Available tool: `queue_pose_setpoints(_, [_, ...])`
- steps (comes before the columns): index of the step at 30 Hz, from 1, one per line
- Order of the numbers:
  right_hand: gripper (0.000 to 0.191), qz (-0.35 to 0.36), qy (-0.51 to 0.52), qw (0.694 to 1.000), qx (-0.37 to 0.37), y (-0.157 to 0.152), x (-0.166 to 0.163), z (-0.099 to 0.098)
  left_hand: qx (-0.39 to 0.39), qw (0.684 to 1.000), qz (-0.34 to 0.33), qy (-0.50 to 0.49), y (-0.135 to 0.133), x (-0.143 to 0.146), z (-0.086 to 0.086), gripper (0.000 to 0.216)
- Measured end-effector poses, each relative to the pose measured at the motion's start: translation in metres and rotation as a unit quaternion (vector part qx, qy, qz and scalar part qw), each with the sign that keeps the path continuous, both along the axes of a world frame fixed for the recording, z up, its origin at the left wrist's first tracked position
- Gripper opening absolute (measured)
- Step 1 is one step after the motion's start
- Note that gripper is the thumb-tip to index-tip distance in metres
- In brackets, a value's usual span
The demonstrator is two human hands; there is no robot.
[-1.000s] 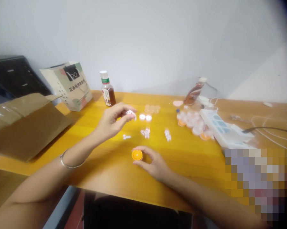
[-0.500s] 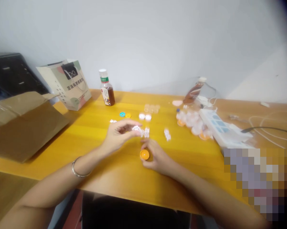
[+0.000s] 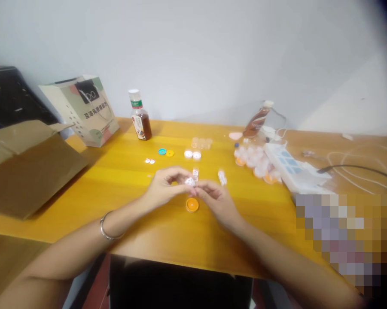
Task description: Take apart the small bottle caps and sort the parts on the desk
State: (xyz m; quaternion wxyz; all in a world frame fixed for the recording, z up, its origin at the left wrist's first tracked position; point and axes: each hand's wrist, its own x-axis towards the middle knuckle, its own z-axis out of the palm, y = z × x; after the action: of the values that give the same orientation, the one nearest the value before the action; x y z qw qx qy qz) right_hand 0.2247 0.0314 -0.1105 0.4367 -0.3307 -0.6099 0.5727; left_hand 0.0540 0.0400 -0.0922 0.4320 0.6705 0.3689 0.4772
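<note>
My left hand (image 3: 166,189) and my right hand (image 3: 216,199) meet over the middle of the yellow wooden table (image 3: 138,223). Both pinch a small white plastic piece (image 3: 190,181) between their fingertips. Just below them an orange cap (image 3: 192,204) lies on the table, free of both hands. More small white pieces (image 3: 221,177) lie just beyond my right hand. A silver bracelet is on my left wrist.
A brown drink bottle (image 3: 139,120) and a paper bag (image 3: 83,109) stand at the back left, beside an open cardboard box (image 3: 25,163). Blue and yellow rings (image 3: 165,152), white caps (image 3: 192,155), a heap of small cups (image 3: 256,161), a power strip (image 3: 291,167) and cables lie further back and right.
My left hand came down and back from mid-table with the white piece. My right hand let go of the orange cap and rose to meet the left at the white piece.
</note>
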Motion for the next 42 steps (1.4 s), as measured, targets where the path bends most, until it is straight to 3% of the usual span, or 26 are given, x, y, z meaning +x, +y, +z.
queue_pose_setpoints(3, [0.017,-0.006,0.016,1.0,-0.008,0.002,-0.005,0.0,-0.007,1.0,-0.018,-0.017,0.0,-0.002,0.001,0.023])
queue_pose_setpoints(6, [0.02,-0.008,0.046,0.999,0.013,0.01,-0.01,0.013,0.022,0.997,-0.039,-0.062,0.005,-0.003,0.013,0.023])
queue_pose_setpoints(10, [0.019,0.013,-0.006,0.996,0.087,0.026,-0.012,0.058,0.114,0.99,-0.027,-0.075,0.012,-0.004,0.052,0.019])
queue_pose_setpoints(13, [0.017,0.011,-0.053,0.987,0.152,0.03,-0.01,0.097,0.216,0.976,0.011,-0.004,0.011,-0.005,0.085,0.018])
queue_pose_setpoints(16, [0.016,-0.012,-0.058,0.98,0.192,0.027,-0.005,0.119,0.296,0.952,0.056,0.046,0.004,-0.007,0.103,0.019])
queue_pose_setpoints(21, [0.014,-0.01,-0.068,0.972,0.223,0.02,0.001,0.122,0.341,0.929,0.079,0.123,-0.003,-0.01,0.1,0.024])
queue_pose_setpoints(30, [0.015,-0.017,-0.069,0.978,0.194,0.019,0.002,0.121,0.448,0.865,0.087,0.208,-0.006,-0.008,0.096,0.016])
queue_pose_setpoints(38, [0.015,-0.055,-0.115,0.974,0.187,0.015,-0.003,0.119,0.534,0.784,0.146,0.282,-0.002,-0.009,0.078,0.019])
queue_pose_setpoints(42, [0.017,-0.082,-0.133,0.967,0.199,0.013,-0.01,0.111,0.542,0.777,0.148,0.284,0.001,-0.011,0.066,0.019])
